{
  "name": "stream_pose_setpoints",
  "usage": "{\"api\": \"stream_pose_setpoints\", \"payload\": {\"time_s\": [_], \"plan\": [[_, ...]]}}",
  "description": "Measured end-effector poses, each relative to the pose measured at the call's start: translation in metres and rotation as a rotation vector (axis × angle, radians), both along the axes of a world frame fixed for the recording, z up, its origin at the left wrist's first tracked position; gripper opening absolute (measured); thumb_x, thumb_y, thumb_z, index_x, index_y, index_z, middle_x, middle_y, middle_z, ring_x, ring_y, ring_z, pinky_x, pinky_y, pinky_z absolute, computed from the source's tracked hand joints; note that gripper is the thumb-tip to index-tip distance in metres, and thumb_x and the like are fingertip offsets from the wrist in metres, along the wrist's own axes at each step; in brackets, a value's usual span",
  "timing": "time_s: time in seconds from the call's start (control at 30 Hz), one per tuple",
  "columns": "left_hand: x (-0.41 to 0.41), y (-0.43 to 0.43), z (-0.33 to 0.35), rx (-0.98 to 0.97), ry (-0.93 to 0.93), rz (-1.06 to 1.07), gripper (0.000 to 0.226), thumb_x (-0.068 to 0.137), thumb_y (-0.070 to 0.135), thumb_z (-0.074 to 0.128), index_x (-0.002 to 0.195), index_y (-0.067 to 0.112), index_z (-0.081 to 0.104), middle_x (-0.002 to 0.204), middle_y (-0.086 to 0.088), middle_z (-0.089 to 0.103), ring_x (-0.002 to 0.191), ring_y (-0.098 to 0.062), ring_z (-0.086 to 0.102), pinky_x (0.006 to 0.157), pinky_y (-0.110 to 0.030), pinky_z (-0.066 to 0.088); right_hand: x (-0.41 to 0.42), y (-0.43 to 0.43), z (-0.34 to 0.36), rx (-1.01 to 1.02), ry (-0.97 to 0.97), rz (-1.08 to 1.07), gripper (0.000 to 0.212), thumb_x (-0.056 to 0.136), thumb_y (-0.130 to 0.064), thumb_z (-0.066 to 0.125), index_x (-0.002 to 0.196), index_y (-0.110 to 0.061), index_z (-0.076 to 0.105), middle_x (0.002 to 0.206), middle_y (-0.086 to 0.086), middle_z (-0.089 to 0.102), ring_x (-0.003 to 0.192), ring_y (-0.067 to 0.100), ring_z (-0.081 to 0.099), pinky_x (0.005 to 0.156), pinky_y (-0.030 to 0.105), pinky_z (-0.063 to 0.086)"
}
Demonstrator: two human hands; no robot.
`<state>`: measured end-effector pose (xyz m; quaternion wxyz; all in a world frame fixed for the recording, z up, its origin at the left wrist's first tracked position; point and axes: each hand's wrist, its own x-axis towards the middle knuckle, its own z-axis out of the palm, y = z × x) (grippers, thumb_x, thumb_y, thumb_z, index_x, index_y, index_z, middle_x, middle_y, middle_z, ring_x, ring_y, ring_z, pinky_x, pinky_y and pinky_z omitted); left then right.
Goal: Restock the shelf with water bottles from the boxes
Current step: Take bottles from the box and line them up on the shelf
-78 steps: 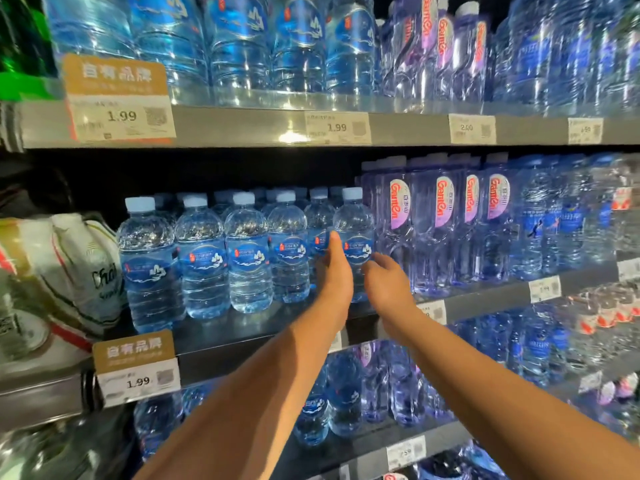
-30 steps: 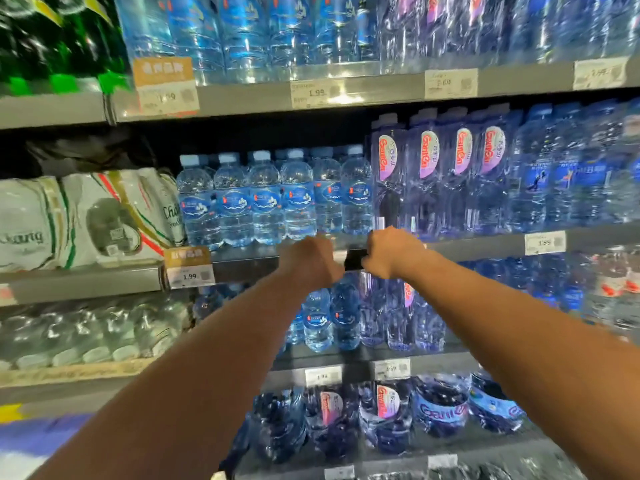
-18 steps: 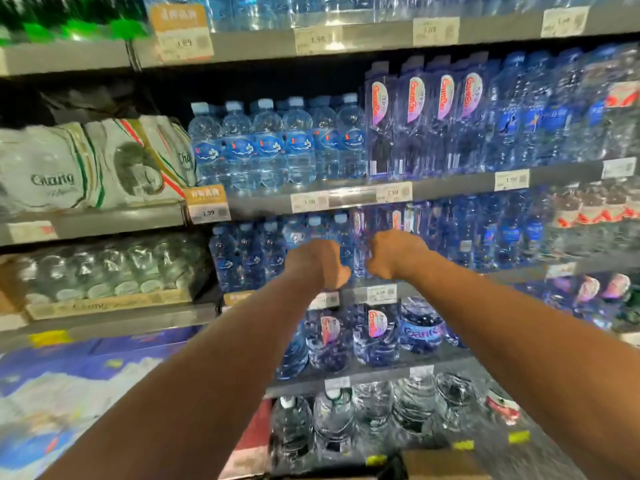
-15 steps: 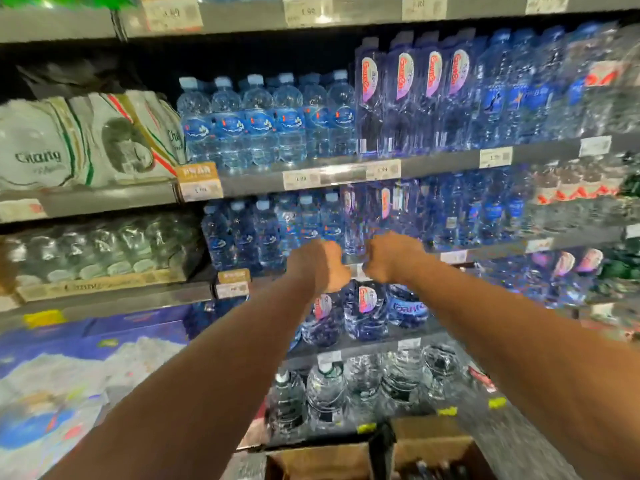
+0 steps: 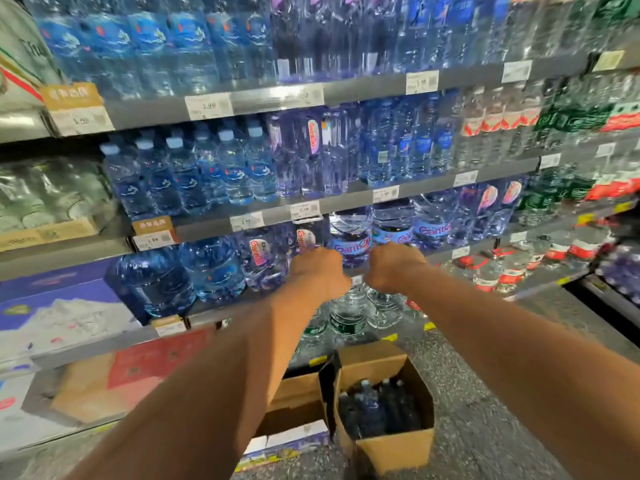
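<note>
Nearest the camera, two bare forearms are seen stretched forward, entering from 7 and 5 o'clock and converging toward the centre. Below them, at 6 o'clock on the speckled grey floor (image 5: 485, 393), an open brown cardboard box (image 5: 388, 445) is set, with dark-capped water bottles (image 5: 377, 407) standing upright inside it. Just beside it at 7 o'clock a second brown cardboard box (image 5: 298, 393) is partly hidden by the left forearm; its contents cannot be made out.

Further out, the left hand (image 5: 320, 271) and the right hand (image 5: 393, 266) are held side by side, near each other but apart, both curled into loose fists with knuckles up. Nothing is seen gripped in either.

Beyond the hands, the grey metal shelving (image 5: 346, 93) is seen in tiers edged with white price tags (image 5: 207, 105). At 12 o'clock, directly behind the fists, large clear jugs with pink-and-blue labels (image 5: 349, 237) are ranged. At 10 o'clock small clear bottles with pale blue caps and blue labels (image 5: 204, 171) are lined up on the tier above. Tall violet-tinted bottles (image 5: 311, 150) are stood just beside them at 12 o'clock. Clear bottles with red labels (image 5: 498, 119) are seen at 2 o'clock, blurred. A blue and white printed carton (image 5: 59, 313) is lodged at 9 o'clock.
</note>
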<state>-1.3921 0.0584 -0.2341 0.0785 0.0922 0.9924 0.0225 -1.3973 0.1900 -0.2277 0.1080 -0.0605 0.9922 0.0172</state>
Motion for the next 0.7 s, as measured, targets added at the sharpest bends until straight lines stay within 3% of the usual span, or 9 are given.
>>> {"api": "stream_pose_setpoints", "payload": {"time_s": [0.23,0.4,0.6,0.7], "plan": [[-0.046,0.095,-0.062,0.0,-0.089,0.019,0.037,0.09,0.033,0.053,0.122,0.014,0.06,0.125,-0.009,0.061,0.114,-0.031,0.058,0.086,-0.037,0.048,-0.044,0.083,-0.056,0.029,-0.086,0.017,0.052,0.094,-0.039,0.049,0.137,-0.01,0.045,0.135,0.011,0.053,0.123,0.029,0.052,0.096,0.036,0.045],[-0.059,0.13,-0.12,0.046,-0.135,0.058,0.036,0.089,0.036,0.052,0.118,0.016,0.061,0.123,-0.009,0.06,0.115,-0.029,0.058,0.088,-0.036,0.048,-0.069,0.12,-0.116,-0.025,-0.177,0.064,0.033,0.092,-0.022,0.051,0.12,-0.007,0.059,0.125,0.014,0.06,0.117,0.029,0.057,0.092,0.033,0.047],[-0.071,0.14,-0.192,0.016,-0.329,0.047,0.029,0.087,0.032,0.05,0.108,0.018,0.063,0.111,-0.005,0.06,0.103,-0.028,0.06,0.072,-0.034,0.043,-0.083,0.136,-0.188,-0.112,-0.332,0.023,0.025,0.084,-0.021,0.055,0.104,-0.009,0.065,0.113,0.012,0.065,0.106,0.03,0.061,0.074,0.029,0.044],[-0.081,0.141,-0.224,-0.017,-0.371,0.04,0.027,0.087,0.029,0.047,0.106,0.015,0.061,0.104,-0.003,0.061,0.096,-0.027,0.059,0.067,-0.032,0.039,-0.089,0.135,-0.225,-0.119,-0.367,-0.004,0.029,0.082,-0.026,0.055,0.109,-0.018,0.061,0.109,0.006,0.065,0.103,0.028,0.063,0.076,0.031,0.046]]}}
